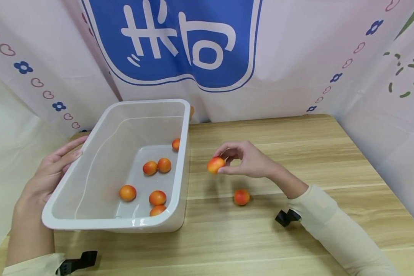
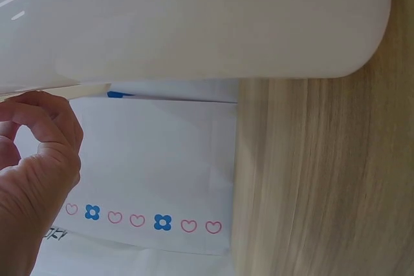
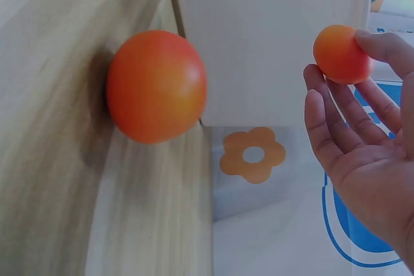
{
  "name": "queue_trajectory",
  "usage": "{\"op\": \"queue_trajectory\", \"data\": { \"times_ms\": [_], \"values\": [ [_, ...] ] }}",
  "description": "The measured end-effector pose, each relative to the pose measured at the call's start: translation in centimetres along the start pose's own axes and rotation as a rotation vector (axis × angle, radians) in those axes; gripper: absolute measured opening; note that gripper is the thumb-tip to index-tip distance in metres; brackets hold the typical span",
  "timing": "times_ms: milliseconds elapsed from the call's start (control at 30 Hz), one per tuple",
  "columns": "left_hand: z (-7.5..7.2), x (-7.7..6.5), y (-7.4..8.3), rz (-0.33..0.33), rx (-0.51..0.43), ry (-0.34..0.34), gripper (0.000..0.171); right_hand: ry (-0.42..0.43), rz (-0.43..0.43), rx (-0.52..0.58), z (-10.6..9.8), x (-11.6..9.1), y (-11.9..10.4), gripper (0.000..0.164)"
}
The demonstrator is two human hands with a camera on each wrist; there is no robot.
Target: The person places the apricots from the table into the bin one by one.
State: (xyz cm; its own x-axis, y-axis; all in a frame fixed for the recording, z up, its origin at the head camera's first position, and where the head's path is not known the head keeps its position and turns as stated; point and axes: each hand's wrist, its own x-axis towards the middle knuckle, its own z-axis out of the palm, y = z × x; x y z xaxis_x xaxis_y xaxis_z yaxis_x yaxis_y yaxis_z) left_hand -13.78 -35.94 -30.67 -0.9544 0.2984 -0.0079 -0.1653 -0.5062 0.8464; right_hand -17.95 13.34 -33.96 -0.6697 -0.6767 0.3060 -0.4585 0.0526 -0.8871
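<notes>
My right hand (image 1: 246, 159) pinches a small orange-red fruit, like an apricot (image 1: 215, 165), between thumb and fingers, above the table and to the right of a white plastic tub (image 1: 185, 191). The right wrist view shows the pinched fruit (image 3: 339, 54) at the fingertips. Below that hand a second orange-red fruit (image 1: 242, 197) lies on the wood. Several similar fruits (image 1: 127, 193) lie on the tub's floor, some partly hidden by its right wall. With curled fingers my left hand (image 1: 50, 174) grips the tub's left rim; in the left wrist view the tub hides some fingertips (image 2: 42, 121).
A wood-grain table (image 1: 289, 149) bears the tub and the loose fruit. Behind it hangs a white printed cloth (image 1: 279, 50) with a blue emblem, and more white cloth (image 1: 393, 126) runs along the right side. Black straps (image 1: 286, 217) sit at both wrists.
</notes>
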Motion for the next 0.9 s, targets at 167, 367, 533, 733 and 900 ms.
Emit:
{"op": "queue_trajectory", "data": {
  "times_ms": [167, 367, 533, 733, 900],
  "values": [
    [0.0, -0.1, 0.1, -0.002, 0.002, 0.006, 0.044, 0.03, 0.014, 0.002, -0.1, 0.1, -0.7, 0.032],
    [0.1, 0.0, 0.1, 0.003, 0.006, 0.004, 0.044, 0.053, 0.02, 0.003, -0.7, 0.3, -1.3, 0.033],
    [0.1, -0.1, 0.1, -0.003, 0.007, 0.014, 0.043, 0.063, -0.018, 0.013, -1.2, 0.7, -1.8, 0.033],
    [0.1, -0.1, 0.2, -0.004, 0.01, 0.013, 0.044, 0.066, -0.083, 0.025, -1.4, 1.0, -2.2, 0.034],
    [0.1, -0.1, 0.1, -0.006, 0.008, 0.013, 0.044, 0.075, -0.11, 0.014, -1.6, 1.4, -2.4, 0.034]
  ]
}}
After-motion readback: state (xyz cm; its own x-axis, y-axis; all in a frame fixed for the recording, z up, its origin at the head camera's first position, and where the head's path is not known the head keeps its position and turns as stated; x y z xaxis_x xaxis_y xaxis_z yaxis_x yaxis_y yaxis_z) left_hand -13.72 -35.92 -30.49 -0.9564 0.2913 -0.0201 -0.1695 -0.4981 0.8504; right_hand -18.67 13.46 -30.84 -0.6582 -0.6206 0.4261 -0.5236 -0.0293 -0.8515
